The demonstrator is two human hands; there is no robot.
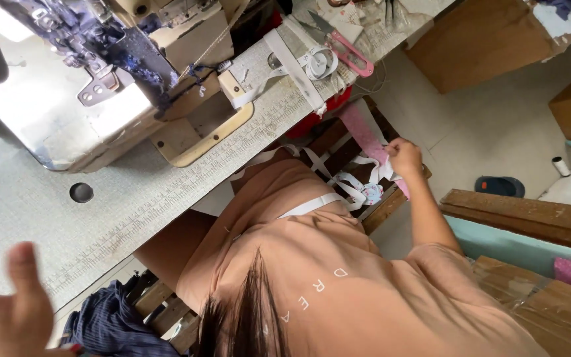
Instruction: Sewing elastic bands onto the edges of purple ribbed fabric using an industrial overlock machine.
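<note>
Blurred at the lower left corner, the left hand [4,311] is seen raised with fingers spread, holding nothing, just beside the sewing table [166,192]. Beyond the lap, the right hand [403,157] is closed around white elastic strips [358,188] and a pink fabric piece [365,135], below the table edge. Pink-handled snips [348,49] are laid near the sewing machine [100,73].

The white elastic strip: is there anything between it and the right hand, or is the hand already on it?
Nothing visible stands between them. The right hand is closed on the white elastic strip and a pink cloth, beside the table edge.
</note>
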